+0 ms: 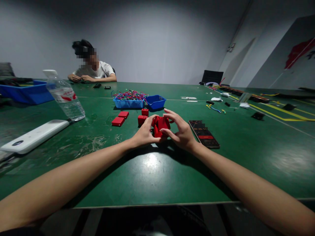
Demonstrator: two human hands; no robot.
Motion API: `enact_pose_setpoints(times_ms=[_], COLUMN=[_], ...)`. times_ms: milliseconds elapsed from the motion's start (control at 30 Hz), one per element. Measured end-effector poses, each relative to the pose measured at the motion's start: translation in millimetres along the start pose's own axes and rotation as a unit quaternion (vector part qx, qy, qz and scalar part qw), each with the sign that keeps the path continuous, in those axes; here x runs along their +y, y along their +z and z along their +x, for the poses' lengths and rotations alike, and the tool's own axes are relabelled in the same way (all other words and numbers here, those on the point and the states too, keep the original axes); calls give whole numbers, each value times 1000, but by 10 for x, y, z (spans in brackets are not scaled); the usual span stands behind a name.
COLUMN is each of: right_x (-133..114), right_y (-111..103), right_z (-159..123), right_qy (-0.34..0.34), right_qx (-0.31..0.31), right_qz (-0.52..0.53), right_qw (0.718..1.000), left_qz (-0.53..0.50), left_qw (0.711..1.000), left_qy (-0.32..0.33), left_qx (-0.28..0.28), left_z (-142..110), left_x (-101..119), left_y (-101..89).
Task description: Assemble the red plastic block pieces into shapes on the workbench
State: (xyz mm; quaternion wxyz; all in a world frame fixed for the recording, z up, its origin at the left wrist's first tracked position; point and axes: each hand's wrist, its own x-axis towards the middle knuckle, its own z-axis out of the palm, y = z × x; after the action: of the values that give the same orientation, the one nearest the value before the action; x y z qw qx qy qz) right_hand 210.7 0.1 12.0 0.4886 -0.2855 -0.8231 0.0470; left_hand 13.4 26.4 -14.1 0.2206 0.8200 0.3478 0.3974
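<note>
Between my two hands is a red box-like piece, raised a little over the green table. My left hand grips its left side, thumb underneath. My right hand closes on it from the right, with the thumb on the near face and the fingers over the top. A second red part seems to show at its left, partly covered by my fingers. Just beyond my left hand stand a red block and a smaller red block. Two flat red pieces, one nearer and one farther, lie to the left.
A phone lies right of my hands. Behind are a blue tray of coloured wires and another blue tray. At left are a tilted water bottle, a white power strip and a blue bin. A person sits opposite.
</note>
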Motion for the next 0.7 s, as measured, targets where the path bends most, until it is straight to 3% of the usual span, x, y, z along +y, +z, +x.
enact_pose_setpoints(times_ms=[167,567,700], right_x=[61,22,6], right_y=[-11,39,51], right_z=[-5,-37,-24], right_qy=[38,-130,-119], right_qx=[-18,23,14], right_qz=[9,-165,-175], right_qw=[999,977,977], left_qz=[-35,-3,2], left_qw=[999,999,999], left_qy=[3,34,45], left_qx=[-14,-26,-21], left_z=[3,-12,-7], left_x=[-7,-12,-36], left_y=[7,18,24])
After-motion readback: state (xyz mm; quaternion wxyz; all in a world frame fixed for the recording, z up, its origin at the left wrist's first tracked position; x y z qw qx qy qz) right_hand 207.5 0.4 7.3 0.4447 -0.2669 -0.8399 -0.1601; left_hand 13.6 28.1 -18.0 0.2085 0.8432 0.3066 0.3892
